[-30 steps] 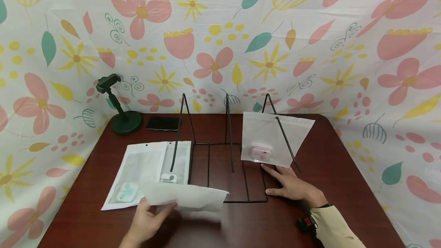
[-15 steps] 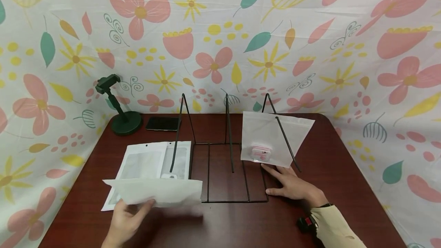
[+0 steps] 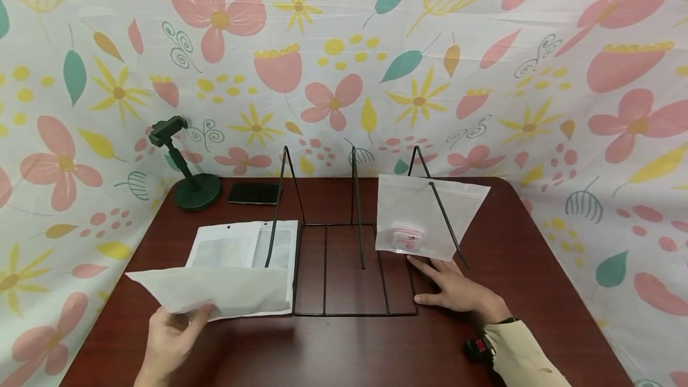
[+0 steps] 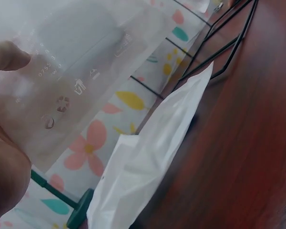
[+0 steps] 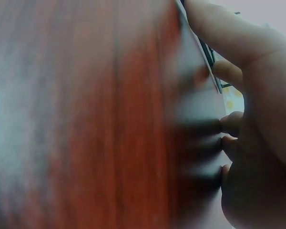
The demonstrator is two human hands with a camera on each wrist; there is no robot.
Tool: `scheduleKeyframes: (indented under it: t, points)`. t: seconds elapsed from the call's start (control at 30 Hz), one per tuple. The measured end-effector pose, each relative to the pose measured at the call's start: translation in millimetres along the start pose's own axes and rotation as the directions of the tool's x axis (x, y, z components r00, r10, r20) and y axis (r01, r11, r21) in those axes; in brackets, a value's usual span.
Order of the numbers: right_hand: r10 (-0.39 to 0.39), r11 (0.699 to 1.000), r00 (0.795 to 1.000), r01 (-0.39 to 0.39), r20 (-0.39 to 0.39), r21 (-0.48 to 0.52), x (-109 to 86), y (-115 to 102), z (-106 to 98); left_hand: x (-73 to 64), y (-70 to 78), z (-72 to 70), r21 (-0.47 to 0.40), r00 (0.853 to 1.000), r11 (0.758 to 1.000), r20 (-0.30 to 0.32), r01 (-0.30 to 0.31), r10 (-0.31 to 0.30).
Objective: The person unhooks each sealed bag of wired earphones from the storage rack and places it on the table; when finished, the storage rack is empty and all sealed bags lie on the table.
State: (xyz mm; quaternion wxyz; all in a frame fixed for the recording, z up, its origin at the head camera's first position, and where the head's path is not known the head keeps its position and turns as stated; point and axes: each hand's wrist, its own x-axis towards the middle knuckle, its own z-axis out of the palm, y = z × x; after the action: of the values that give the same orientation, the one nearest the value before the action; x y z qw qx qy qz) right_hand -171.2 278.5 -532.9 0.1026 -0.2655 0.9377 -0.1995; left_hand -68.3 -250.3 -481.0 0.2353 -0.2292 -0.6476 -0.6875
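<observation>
My left hand (image 3: 169, 339) pinches a pale, see-through plastic packaging pouch (image 3: 231, 291) by its near edge, thumb on the near side. In the left wrist view recycling marks are printed on this pouch (image 4: 81, 62), and a greyish shape shows through it. It hangs over flat white pouches (image 3: 228, 252) on the table, hiding their lower part. My right hand (image 3: 457, 288) rests with spread fingers at the right front corner of a black wire rack (image 3: 355, 315). Above its fingertips, a white pouch (image 3: 414, 208) with a pink-marked item in its corner leans in the rack's right slot.
A dark phone (image 3: 252, 193) and a green stand (image 3: 197, 192) sit at the back left of the brown table (image 3: 333, 354). The rack's three upright wire loops rise mid-table. A flowered cloth (image 3: 333, 46) hangs behind and at both sides.
My left hand has carried the pouch leftward, from in front of the rack to over the flat pouches. The right hand and the rack have stayed in place.
</observation>
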Motion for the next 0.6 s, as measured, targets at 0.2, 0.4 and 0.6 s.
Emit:
scheduleKeyframes:
  t: [0.2,0.4,0.6]
  points:
    - [-0.003,1.0,1.0,0.003,0.001,-0.001,0.4,1,1,1.9,3.5,-10.7,-0.033,0.999,0.999,-0.042,-0.001,-0.001]
    - [-0.009,1.0,1.0,0.009,-0.008,-0.004,0.4,1,1,3.9,8.9,-21.5,0.033,0.987,0.998,-0.153,0.051,-0.046]
    - [0.0,1.0,1.0,0.0,-0.004,0.008,0.0,1,0,7.9,13.1,-34.1,0.083,0.974,0.99,-0.206,0.111,-0.091]
